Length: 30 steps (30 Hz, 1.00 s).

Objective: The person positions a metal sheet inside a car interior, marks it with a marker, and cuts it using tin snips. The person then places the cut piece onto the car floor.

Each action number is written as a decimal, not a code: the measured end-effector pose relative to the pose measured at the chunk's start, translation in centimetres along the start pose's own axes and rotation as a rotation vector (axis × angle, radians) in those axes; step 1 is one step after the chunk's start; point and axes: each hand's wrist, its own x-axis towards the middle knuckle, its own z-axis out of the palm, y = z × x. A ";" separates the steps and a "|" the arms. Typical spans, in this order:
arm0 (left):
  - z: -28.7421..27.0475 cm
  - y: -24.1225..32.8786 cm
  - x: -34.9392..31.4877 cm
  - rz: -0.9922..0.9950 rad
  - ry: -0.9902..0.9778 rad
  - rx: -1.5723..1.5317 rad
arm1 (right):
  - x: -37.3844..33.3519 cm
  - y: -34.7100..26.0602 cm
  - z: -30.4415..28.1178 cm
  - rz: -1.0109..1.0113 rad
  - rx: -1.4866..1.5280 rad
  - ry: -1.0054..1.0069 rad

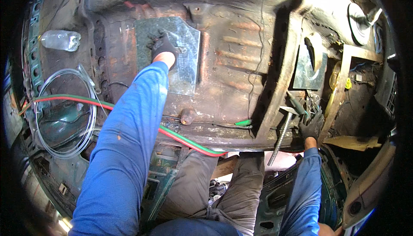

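Note:
My left hand [165, 50], in a dark glove, lies on a grey metal sheet [186, 74] with one cut corner. Its fingers look spread over the sheet's upper middle. That sheet rests on the worn, ribbed metal floor of a vehicle [232, 81]. Over on the right, my gloved right hand [310, 127] touches a cluster of small hand tools [313, 110], its fingers reaching among them and apart. Just left of this hand lies a hammer [282, 135] with a patterned metal handle. A dark-handled tool [296, 102] slants beside the cluster.
A red and green twin hose [185, 139] runs beneath my left arm. Coiled clear tubing [38, 119] and a plastic bottle [60, 40] lie at left. A raised metal rail [282, 70] divides the floor. Beyond it are a smaller sheet [300, 74] and a grinding disc [358, 24].

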 end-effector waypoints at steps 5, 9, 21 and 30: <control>-1.1 0.5 -0.5 0.005 -0.036 -0.038 | 2.5 0.6 -1.1 0.034 0.022 -0.180; -0.7 0.8 -0.5 -0.059 0.027 0.016 | 3.3 -1.4 -2.0 0.088 -0.046 -0.193; -2.9 1.2 -1.9 -0.094 -0.090 0.069 | -0.2 1.5 -6.0 0.033 0.791 -0.425; -5.8 0.7 -1.3 0.151 0.091 0.195 | 4.9 0.7 -7.4 -0.093 0.529 -0.585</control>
